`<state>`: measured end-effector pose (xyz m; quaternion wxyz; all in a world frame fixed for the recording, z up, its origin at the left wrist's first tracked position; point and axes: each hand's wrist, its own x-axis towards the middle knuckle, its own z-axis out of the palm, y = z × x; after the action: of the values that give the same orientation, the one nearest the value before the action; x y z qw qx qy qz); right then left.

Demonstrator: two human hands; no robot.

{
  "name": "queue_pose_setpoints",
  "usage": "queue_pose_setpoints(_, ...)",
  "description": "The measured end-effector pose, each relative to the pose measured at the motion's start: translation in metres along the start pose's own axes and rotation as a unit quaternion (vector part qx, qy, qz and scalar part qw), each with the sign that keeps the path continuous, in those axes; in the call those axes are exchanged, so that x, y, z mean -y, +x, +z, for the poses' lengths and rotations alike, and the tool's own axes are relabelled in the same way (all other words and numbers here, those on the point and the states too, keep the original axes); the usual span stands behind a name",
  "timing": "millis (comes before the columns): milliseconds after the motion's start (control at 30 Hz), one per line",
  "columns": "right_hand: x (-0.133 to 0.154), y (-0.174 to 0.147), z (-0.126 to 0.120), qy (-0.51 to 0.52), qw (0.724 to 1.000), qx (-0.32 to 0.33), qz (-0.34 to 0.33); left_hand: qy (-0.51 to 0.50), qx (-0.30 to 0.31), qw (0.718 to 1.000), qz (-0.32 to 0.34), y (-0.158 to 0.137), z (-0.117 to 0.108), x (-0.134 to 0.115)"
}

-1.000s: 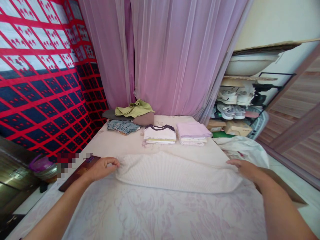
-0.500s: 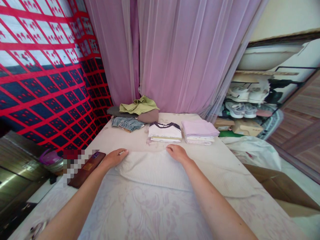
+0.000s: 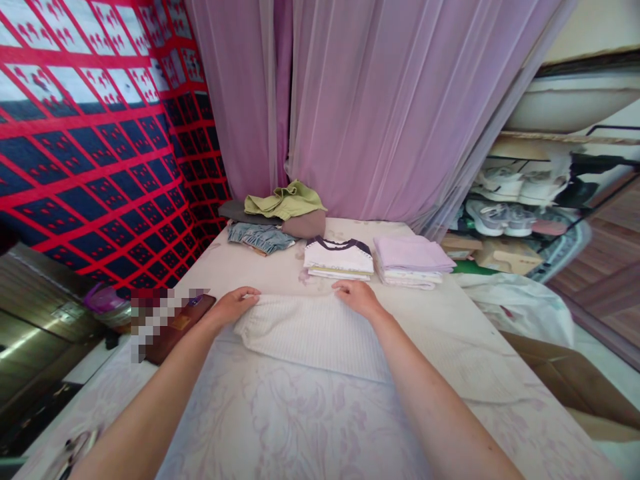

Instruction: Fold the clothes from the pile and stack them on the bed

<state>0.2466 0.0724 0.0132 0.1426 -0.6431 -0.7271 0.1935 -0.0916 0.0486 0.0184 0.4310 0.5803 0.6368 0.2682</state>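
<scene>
A white ribbed knit garment (image 3: 310,340) lies spread on the bed in front of me, stretching off to the right under my right forearm. My left hand (image 3: 234,307) pinches its far left corner between thumb and fingers. Farther along the same edge, my right hand (image 3: 359,299) is closed on the cloth, fingertips together. Between the two hands the far edge runs fairly straight. Just beyond them sits a stack of folded shirts (image 3: 337,259), a white one with a dark collar on top. What sort of garment the knit one is, I cannot tell.
Folded lilac cloths (image 3: 413,253) stand right of the shirts. Jeans (image 3: 260,237) and a green garment (image 3: 287,200) are piled at the back left. A brown case (image 3: 183,327) lies by my left forearm. Beyond the bed's right edge are a cardboard box (image 3: 565,373) and a shoe rack.
The view has shifted slightly. Both hands keep hold of the knit garment's far edge, and its left part looks a little more lifted and creased.
</scene>
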Motion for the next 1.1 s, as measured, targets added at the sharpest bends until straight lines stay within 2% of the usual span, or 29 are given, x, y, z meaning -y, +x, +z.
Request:
queue_pose_setpoints(100,-0.005,0.003,0.015,0.051,0.997,-0.053,0.014,0.027,-0.059,0.998,-0.008,0.007,0.001,0.006)
queue_pose_setpoints(167,-0.007,0.003,0.024,0.057,0.996,-0.06,0.022,0.068,-0.087,0.994,-0.016,0.01,0.003,0.01)
queue_pose_setpoints(367,-0.003,-0.002,0.03,0.006,0.997,-0.072,0.039,0.043,-0.039,0.998,-0.015,0.009,0.002,0.01)
queue_pose_setpoints(600,0.002,-0.001,0.032,-0.088,0.991,-0.102,-0.002,0.204,-0.107,0.973,0.007,0.005,0.007,0.006)
queue_pose_setpoints(733,0.001,-0.011,0.027,-0.112,0.989,-0.096,0.014,0.212,-0.104,0.971,0.027,-0.001,0.006,0.011)
queue_pose_setpoints(933,-0.019,-0.032,0.013,-0.184,0.978,-0.075,0.066,0.246,-0.075,0.966,0.036,-0.008,0.0,0.019)
queue_pose_setpoints(1100,-0.026,-0.031,0.012,-0.212,0.972,-0.07,0.072,0.298,-0.121,0.947,0.023,-0.012,0.008,0.012)
